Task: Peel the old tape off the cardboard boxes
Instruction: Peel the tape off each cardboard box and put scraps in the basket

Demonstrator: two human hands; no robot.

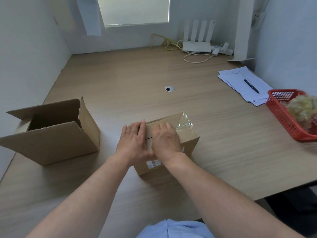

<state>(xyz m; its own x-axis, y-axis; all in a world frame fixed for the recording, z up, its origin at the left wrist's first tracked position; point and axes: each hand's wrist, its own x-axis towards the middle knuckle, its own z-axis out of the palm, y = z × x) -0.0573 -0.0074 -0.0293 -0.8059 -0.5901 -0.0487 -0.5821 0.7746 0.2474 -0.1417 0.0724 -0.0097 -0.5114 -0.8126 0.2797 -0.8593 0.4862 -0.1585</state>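
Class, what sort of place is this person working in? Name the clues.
Probably a small office: a desk with a cable hole, a router by the wall, papers with a pen.

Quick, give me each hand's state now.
Left hand: open, fingers flat against the taped box.
Right hand: fingers bent on the box top; grip cannot be told.

Left hand (133, 140), right hand (165, 141) on box (187, 143)

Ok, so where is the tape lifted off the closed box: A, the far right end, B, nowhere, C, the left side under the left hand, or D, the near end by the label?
A: the clear tape stands crinkled and loose at the far right end of the closed box, past the right hand.
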